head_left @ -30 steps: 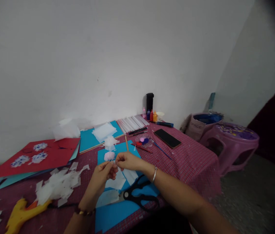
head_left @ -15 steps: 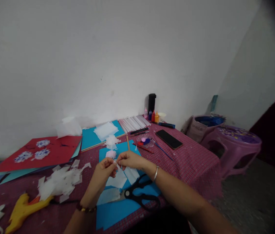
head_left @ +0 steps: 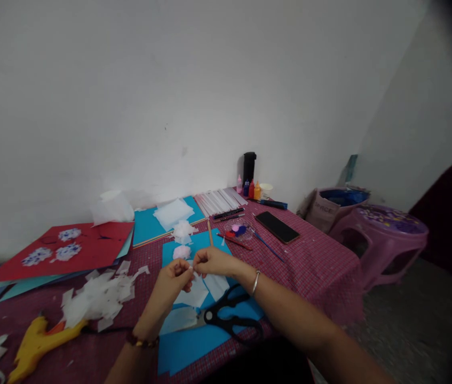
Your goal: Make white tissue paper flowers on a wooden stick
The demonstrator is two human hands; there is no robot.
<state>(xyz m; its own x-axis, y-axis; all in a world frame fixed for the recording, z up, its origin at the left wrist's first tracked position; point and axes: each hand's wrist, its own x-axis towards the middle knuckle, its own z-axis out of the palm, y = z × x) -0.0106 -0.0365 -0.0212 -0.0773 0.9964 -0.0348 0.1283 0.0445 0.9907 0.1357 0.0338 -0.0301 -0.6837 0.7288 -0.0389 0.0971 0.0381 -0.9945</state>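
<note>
My left hand (head_left: 176, 276) and my right hand (head_left: 212, 261) meet over a blue sheet (head_left: 193, 353), fingertips pinched close together. Between them is a small piece of white tissue paper (head_left: 191, 268), mostly hidden by the fingers. Under the hands lie larger white paper pieces (head_left: 216, 286). Black-handled scissors (head_left: 226, 316) rest on the sheet just below, their blades partly beneath a translucent white piece. A pale pink tissue puff (head_left: 181, 252) sits beyond my left hand, with a small heap of white tissue scraps (head_left: 183, 230) behind it.
Left are a pile of white tissue scraps (head_left: 97, 296), a yellow glue gun (head_left: 37, 344) and a red sheet (head_left: 101, 242) with blue-white flowers. To the right lie a phone (head_left: 277, 227), a paint palette (head_left: 237, 231) and a paintbrush (head_left: 268, 245). Paint bottles (head_left: 252, 190) stand near the wall.
My fingertips have shifted slightly around the small tissue piece, and less of it shows. The view has moved very little; the other things lie as before.
</note>
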